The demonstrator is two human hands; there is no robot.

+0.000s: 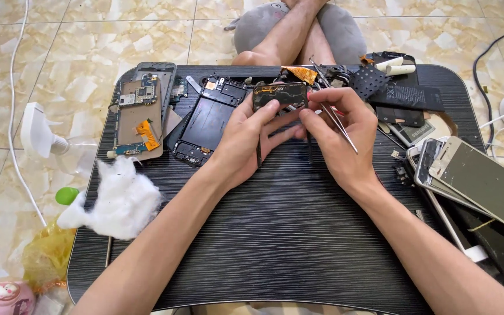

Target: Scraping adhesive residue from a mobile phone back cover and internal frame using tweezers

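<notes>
— Head view, biggest first: what carries everything?

— One dark surface (275, 233) with a fine ribbed grain and rounded corners, set low over a glossy marbled tile floor (59, 52).

— And the larger pieces on it?

— At the right edge, a fanned stack of flat phone screens (479, 184), smooth glass, grey and black. At the left, a fluffy white wad of cotton (121, 201) (loose and ragged at the rim). Beyond it lie an opened phone body (141, 114) with a bare circuit board and orange ribbon, and a black phone frame (208, 122), rectangular and hollowed.

— The hands?

— The left hand (243, 143) has its grip clamped on a small dark phone part (280, 95), a rounded rectangle with copper-coloured traces, held up above the far middle of the surface, thumb on the near face and fingers behind. The right hand (345, 134) meets it from the other side, its grip closed on thin metal tweezers (336, 119), a straight shiny sliver that lies slantwise across the fingers.

— Smallest bits?

— Tiny loose scraps (401, 172) beside the screens.
</notes>
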